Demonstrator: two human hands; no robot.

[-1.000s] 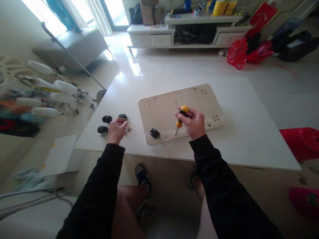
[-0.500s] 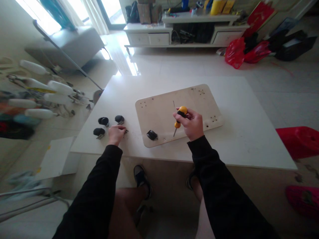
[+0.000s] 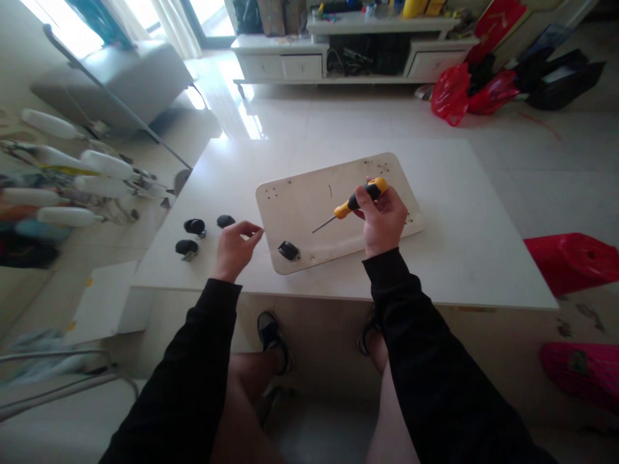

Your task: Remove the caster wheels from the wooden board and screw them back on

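Observation:
My right hand [image 3: 384, 219] grips a yellow and black screwdriver [image 3: 355, 197], its thin shaft slanting down and left above a pale rounded board [image 3: 333, 229]. At the board's left edge is my left hand [image 3: 236, 248], thumb and forefinger pinched together; whatever they hold is too small to name. One black caster wheel [image 3: 289, 251] stands on the board's near left corner. Groups of small holes mark its other corners, the near right ones partly behind my right hand. Left of my left hand lie three loose casters [image 3: 194, 226] on the white table [image 3: 464, 225].
A red plastic stool [image 3: 570, 261] stands beyond the table's right end. On the floor to the left are a white box [image 3: 104, 299] and a rack of white padded pieces [image 3: 109, 164]. A low white cabinet [image 3: 302, 67] and red bags [image 3: 452, 93] are across the room.
My left hand has moved right and up from beside the loose casters to the board's edge, fingers pinched. My right hand has tilted the screwdriver from steep to slanting left. The view has shifted slightly.

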